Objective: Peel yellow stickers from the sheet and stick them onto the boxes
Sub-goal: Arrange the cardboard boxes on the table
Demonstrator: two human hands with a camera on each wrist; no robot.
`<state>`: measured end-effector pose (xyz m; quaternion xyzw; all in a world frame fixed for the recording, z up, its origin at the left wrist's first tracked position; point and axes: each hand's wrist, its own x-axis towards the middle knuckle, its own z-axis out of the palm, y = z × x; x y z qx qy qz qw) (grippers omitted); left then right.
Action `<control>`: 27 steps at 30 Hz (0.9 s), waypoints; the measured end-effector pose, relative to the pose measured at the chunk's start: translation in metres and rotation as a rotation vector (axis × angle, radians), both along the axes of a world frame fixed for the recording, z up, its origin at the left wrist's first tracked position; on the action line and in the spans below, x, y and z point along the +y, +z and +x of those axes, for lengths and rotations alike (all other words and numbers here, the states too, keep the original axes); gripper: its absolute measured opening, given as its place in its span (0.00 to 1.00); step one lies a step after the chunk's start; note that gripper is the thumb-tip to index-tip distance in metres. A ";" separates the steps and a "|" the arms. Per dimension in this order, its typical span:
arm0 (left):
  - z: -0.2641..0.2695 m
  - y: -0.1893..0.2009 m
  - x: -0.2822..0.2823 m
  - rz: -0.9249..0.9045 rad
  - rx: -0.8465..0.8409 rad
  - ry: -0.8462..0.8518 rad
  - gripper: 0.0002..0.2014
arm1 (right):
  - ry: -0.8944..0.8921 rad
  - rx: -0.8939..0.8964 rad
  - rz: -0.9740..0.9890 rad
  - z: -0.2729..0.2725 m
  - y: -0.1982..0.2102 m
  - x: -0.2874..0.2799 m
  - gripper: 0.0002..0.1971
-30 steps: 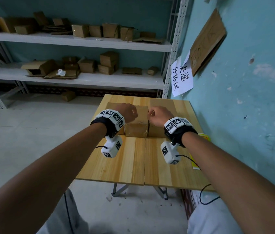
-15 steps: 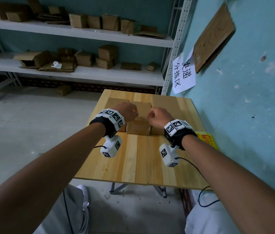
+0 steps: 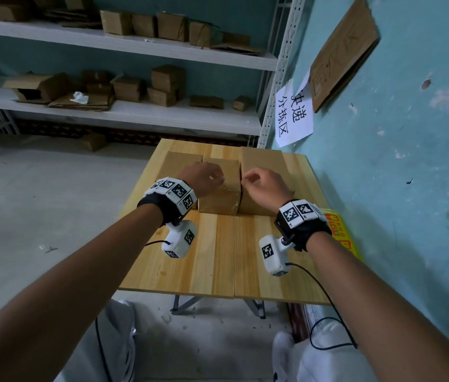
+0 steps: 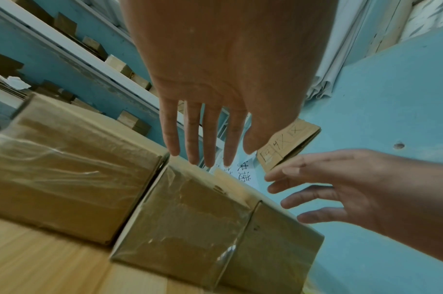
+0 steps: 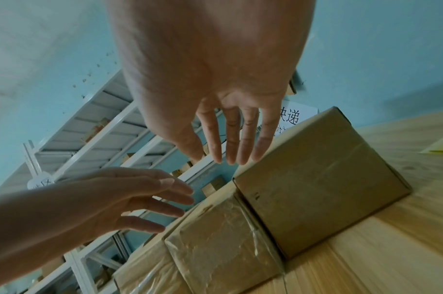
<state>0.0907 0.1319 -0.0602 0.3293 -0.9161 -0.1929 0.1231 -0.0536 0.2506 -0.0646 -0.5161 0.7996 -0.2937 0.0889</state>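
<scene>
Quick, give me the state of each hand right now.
Left hand: open, fingers straight, holding nothing, above the middle box.
Right hand: open, fingers straight, holding nothing.

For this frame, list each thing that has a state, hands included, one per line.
left hand: open, fingers straight above the boxes, holding nothing
right hand: open, fingers straight, holding nothing
left box: closed, on the table
middle box: closed, wrapped in clear tape
right box: closed, against the middle box
sticker sheet: lying flat at the table's right edge, untouched
table: unfolded, standing
</scene>
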 end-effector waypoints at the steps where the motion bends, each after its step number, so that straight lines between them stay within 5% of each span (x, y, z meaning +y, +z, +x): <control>1: -0.002 -0.002 -0.003 0.006 0.028 0.001 0.14 | 0.000 0.000 -0.028 -0.004 -0.003 -0.002 0.11; 12: 0.001 -0.020 -0.034 0.016 0.304 0.028 0.12 | 0.062 -0.023 -0.221 -0.026 -0.033 -0.020 0.11; 27: 0.007 -0.044 -0.039 0.047 0.346 0.128 0.14 | 0.113 0.061 -0.213 -0.025 -0.057 -0.022 0.16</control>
